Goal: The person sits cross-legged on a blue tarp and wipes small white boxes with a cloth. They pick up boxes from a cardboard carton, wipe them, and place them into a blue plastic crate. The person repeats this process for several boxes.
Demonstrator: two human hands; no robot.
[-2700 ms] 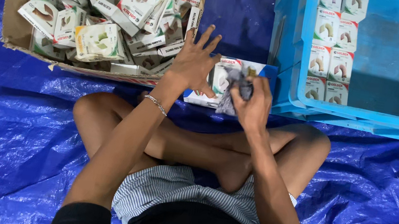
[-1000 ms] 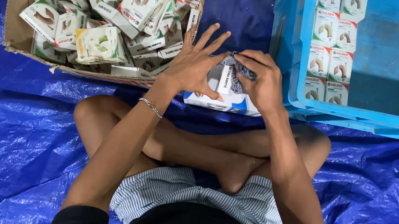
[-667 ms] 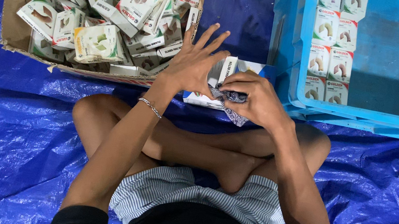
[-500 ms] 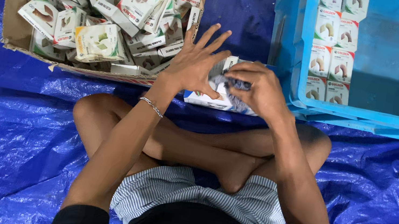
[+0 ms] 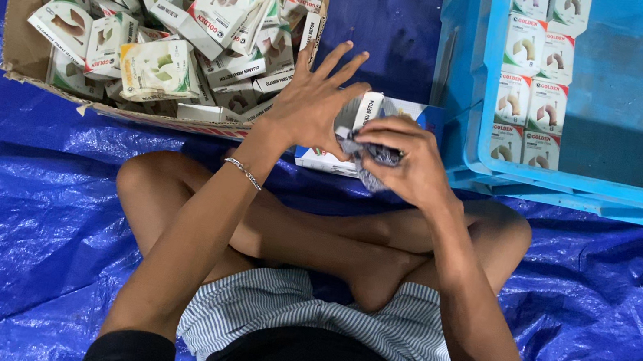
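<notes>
A small white box (image 5: pixel 363 122) is steadied by the splayed left hand (image 5: pixel 313 104); a grey cloth (image 5: pixel 369 158) (crumpled) is gripped by the right hand (image 5: pixel 409 161).

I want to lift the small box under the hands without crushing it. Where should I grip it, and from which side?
Probably by its two long side walls, coming from above. The small box lies flat on the blue tarp, top face up, between the left hand and right hand; the blue crate crowds its right end.
</notes>
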